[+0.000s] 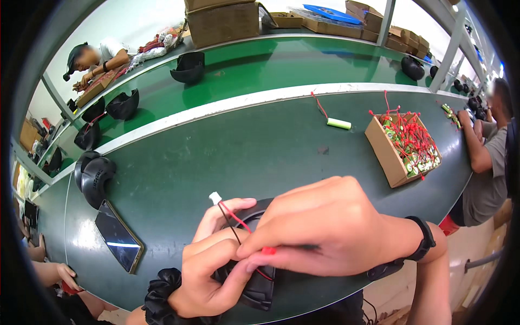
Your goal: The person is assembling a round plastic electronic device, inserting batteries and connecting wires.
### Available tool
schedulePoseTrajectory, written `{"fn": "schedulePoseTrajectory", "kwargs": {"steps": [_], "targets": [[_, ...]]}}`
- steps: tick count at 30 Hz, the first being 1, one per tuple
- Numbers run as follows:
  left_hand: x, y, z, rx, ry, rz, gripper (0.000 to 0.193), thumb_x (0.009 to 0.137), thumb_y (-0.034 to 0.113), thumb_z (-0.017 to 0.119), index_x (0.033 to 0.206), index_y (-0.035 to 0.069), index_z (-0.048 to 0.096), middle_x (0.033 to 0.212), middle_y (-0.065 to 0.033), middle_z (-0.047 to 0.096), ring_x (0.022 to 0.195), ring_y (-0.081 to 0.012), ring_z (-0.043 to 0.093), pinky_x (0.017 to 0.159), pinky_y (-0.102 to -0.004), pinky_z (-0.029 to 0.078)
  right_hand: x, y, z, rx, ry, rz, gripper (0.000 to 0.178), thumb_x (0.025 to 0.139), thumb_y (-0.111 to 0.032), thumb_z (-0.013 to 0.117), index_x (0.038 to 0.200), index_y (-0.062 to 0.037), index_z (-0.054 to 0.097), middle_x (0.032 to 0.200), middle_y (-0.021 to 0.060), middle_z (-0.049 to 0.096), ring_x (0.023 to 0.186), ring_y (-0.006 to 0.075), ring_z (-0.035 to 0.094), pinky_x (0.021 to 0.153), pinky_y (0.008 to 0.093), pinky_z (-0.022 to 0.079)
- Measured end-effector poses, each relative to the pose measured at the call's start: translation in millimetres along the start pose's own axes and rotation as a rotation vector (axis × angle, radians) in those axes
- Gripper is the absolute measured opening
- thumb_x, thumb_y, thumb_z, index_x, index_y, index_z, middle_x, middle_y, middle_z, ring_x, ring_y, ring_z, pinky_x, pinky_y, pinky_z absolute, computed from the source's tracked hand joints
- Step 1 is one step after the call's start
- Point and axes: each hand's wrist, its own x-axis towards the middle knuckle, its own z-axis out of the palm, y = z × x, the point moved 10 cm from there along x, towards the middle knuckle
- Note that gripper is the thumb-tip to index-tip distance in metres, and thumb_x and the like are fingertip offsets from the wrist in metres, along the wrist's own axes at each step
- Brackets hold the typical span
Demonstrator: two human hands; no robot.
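Near the table's front edge, both of my hands meet over a black plastic shell (259,295). My left hand (208,265) is closed around the shell's left side, its thumb and fingers near the wires. My right hand (325,227) pinches thin red and black wires (233,215) between thumb and fingertips over the shell. A white connector (215,198) on those wires stands up beyond my left fingers. A small red piece (268,251) shows at my right fingertips. The inside of the shell is mostly hidden by my hands.
A phone (120,235) and curved black parts (95,176) lie to the left. At the right stands a cardboard box (387,154) of green battery cells with red wires; one loose cell (339,124) lies behind. Black shells (188,67) sit on the green belt (244,70). Co-workers are at both sides.
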Motion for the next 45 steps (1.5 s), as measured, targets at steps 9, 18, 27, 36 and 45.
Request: {"fn": "schedulePoseTrajectory", "kwargs": {"steps": [9,18,27,36,45], "targets": [[-6.6,-7.4,1.5,-0.032,0.037,-0.108,0.029,0.092,0.023,0.055,0.072,0.003,0.063,0.084,-0.0077,0.066,0.115,-0.0378,0.048,0.104,-0.0528,0.032,-32.6,51.3,-3.3,0.094,-0.047,0.165,0.051,0.070,-0.002,0.068,0.120,-0.0041,0.057,0.107,0.0139,0.060,0.097,0.0321,0.060,0.089,0.0374,0.047],[-13.7,-5.2,1.2,0.001,0.104,-0.138,0.033,0.092,0.028,0.056,0.074,0.002,0.064,0.086,-0.0087,0.064,0.114,-0.0355,0.047,0.101,-0.0549,0.034,-44.2,65.8,7.2,0.406,0.003,0.267,0.037,0.072,0.003,0.067,0.108,-0.0026,0.061,0.110,0.0116,0.062,0.102,0.0272,0.060,0.089,0.0343,0.048],[-12.1,-5.1,1.6,0.055,0.153,-0.147,0.027,0.090,0.023,0.057,0.075,0.002,0.064,0.084,-0.0086,0.062,0.107,-0.0307,0.047,0.099,-0.0523,0.038,-45.8,50.3,2.9,0.188,0.060,0.206,0.040,0.071,0.008,0.063,0.110,-0.0009,0.056,0.106,0.0130,0.059,0.099,0.0313,0.058,0.084,0.0370,0.048],[-9.6,-8.6,-54.5,0.114,0.421,-0.098,0.015,0.084,0.010,0.058,0.075,0.000,0.064,0.082,-0.0125,0.065,0.098,-0.0256,0.054,0.095,-0.0470,0.038,29.2,120.0,-36.9,0.517,0.207,0.358,0.041,0.081,-0.014,0.070,0.116,-0.0010,0.053,0.104,0.0058,0.059,0.090,0.0117,0.058,0.076,0.0269,0.049],[-14.9,-39.3,-104.7,0.107,0.638,-0.029,0.010,0.084,-0.001,0.057,0.074,-0.001,0.059,0.078,-0.0087,0.064,0.091,-0.0224,0.053,0.092,-0.0368,0.036,138.4,313.8,-19.5,-0.345,0.344,0.472,0.036,0.076,-0.013,0.069,0.109,-0.0036,0.059,0.110,0.0148,0.059,0.101,0.0319,0.057,0.090,0.0404,0.046]]}}
